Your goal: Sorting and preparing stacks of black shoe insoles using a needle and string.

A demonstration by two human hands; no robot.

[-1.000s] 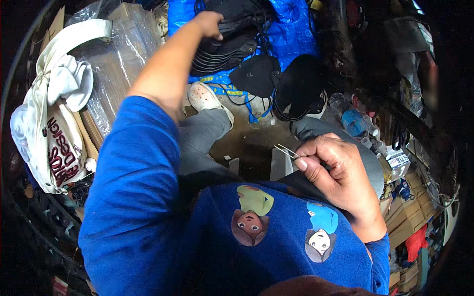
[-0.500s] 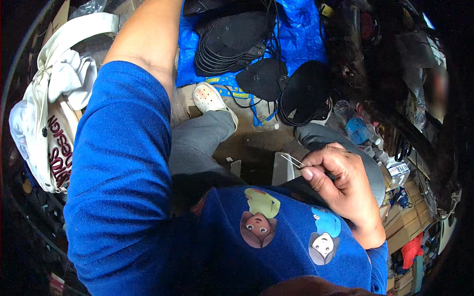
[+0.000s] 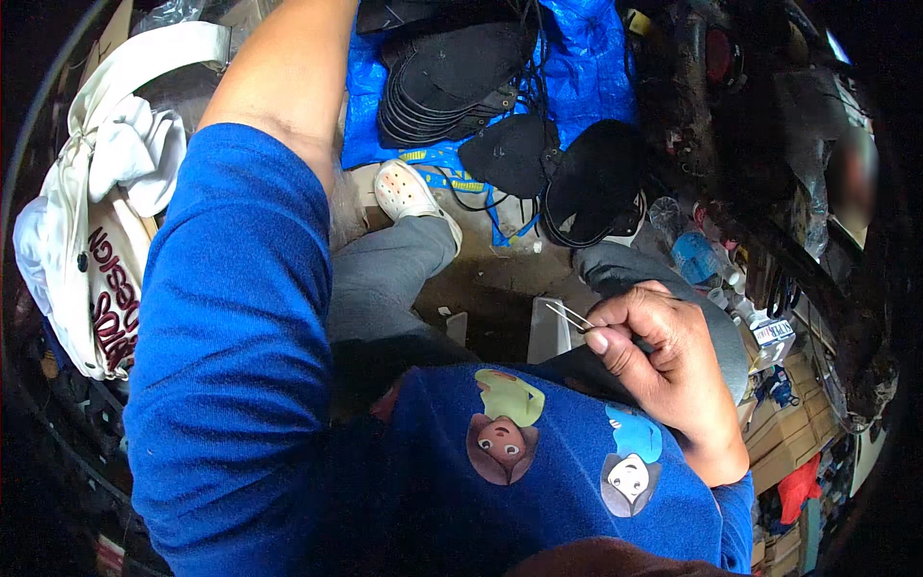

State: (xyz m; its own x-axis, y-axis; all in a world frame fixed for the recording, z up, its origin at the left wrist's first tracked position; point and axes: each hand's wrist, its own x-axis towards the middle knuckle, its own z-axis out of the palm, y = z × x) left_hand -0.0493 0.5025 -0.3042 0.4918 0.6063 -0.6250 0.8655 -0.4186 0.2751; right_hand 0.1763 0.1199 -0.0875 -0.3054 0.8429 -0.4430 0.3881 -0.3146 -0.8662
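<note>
My right hand (image 3: 659, 346) is in front of my lap, thumb and forefinger pinched together. Between them is a thin, pale, two-pronged piece (image 3: 569, 315), its prongs sticking out to the left; whether it is bent wire or two needles I cannot make out. My left arm (image 3: 279, 87) stretches forward past the top edge, so the left hand is out of sight. Ahead of my feet lies a stack of black oval flat pieces (image 3: 461, 72) with cords. More black pieces (image 3: 591, 178) lie nearer, by my right foot.
A blue tarp sheet (image 3: 586, 48) lies under the black stack. At the left hangs a white cloth bag (image 3: 82, 240). A blue-tinted plastic bottle (image 3: 694, 256), a small box (image 3: 772, 335) and cardboard (image 3: 793, 409) clutter the right. A pale clog (image 3: 409, 192) is on my left foot.
Hardly anything differs. The view has shifted very slightly; my right hand keeps its pinch on the two-pronged piece, and my left arm stays stretched forward.
</note>
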